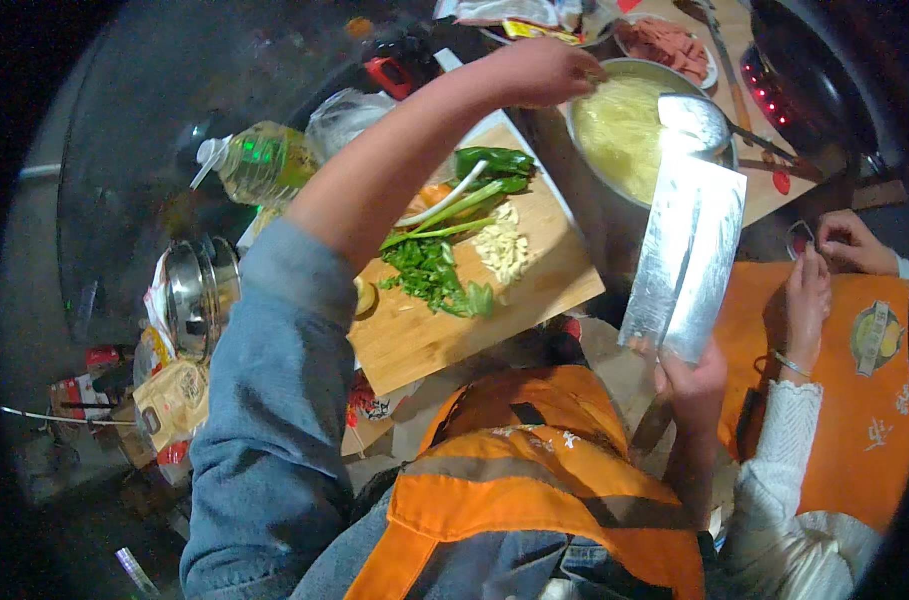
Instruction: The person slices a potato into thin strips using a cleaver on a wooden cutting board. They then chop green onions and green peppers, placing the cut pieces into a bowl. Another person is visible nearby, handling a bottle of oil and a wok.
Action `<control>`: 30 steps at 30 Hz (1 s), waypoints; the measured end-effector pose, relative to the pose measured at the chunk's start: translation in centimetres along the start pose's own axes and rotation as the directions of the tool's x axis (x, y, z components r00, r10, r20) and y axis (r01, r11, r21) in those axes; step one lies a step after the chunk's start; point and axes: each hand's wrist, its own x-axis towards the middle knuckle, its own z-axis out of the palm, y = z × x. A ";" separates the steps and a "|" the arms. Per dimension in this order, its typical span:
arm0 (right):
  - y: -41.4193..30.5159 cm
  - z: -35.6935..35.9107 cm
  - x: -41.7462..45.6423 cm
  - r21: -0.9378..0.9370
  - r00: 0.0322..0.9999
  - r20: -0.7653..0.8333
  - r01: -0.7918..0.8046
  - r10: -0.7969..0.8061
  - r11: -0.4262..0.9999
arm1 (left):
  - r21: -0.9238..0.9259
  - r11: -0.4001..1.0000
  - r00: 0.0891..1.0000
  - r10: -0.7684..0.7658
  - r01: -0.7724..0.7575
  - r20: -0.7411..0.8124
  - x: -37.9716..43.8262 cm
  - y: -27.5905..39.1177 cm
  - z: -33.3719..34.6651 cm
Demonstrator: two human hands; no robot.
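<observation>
My left hand (555,73) reaches over the near left rim of a round metal pot (625,135), its fingers bunched; whether they pinch anything is unclear. Yellowish food or liquid fills the pot, and a shiny metal ladle (694,124) rests over its right side. Low on the right, my right hand (693,375) grips a broad metal cleaver (683,259), blade pointing up towards the pot; the handle is hidden. Between my arms lies a wooden cutting board (424,352) with chopped greens (428,274), sliced garlic (501,244), scallions (454,214) and green peppers (495,166).
A co-worker's hands (807,281) hold a small object at the right, beside an orange apron (837,420). Behind the pot are a plate of pink sliced meat (664,46) and a dark pan (822,90). An oil bottle (267,165) and steel pots (195,296) stand left.
</observation>
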 end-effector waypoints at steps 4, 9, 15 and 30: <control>0.9 2.1 -0.8 -0.107 0.993 0.106 0.068 -0.057 0.992 | -0.132 0.981 0.984 -0.154 0.141 -0.089 -14.8 -2.8 -2.4; 4.8 7.4 -3.2 -0.418 0.986 0.168 0.091 -0.022 0.904 | -0.314 0.705 0.750 -0.660 0.636 0.035 -33.7 -8.3 3.6; 10.8 16.5 -4.3 -0.588 0.859 0.496 0.443 -0.131 0.677 | 0.019 0.748 0.748 -0.664 0.664 -0.013 -43.4 -11.4 15.5; 16.1 24.5 -6.8 -0.774 0.888 0.450 0.441 -0.094 0.454 | -0.441 0.621 0.706 -0.707 0.648 0.043 -47.9 -15.3 16.9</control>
